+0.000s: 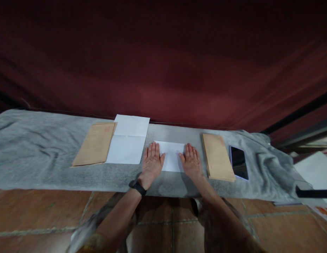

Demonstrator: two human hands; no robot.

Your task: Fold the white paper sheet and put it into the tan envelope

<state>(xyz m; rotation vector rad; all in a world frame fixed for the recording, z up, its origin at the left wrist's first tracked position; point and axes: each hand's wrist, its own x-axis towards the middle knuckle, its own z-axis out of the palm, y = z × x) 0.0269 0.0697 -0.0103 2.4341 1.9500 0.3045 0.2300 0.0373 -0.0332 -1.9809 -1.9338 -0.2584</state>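
A white sheet of paper (171,162), seemingly folded, lies flat in front of me on the grey cloth. My left hand (153,160) rests palm down on its left edge, fingers stretched out and pointing away from me. On the right edge lies my right hand (191,160), also flat with its fingers extended. Both thumbs point inward over the paper. Left of my left hand is a larger white sheet (126,149) with a crease across it. To the right of my right hand sits a stack of brown envelopes (218,158).
More brown envelopes (96,144) lie at the left, touching the creased sheet. A phone (239,162) with a dark screen lies right of the envelope stack. The grey cloth (47,151) is wrinkled at both ends. Behind it hangs a dark red curtain (163,70).
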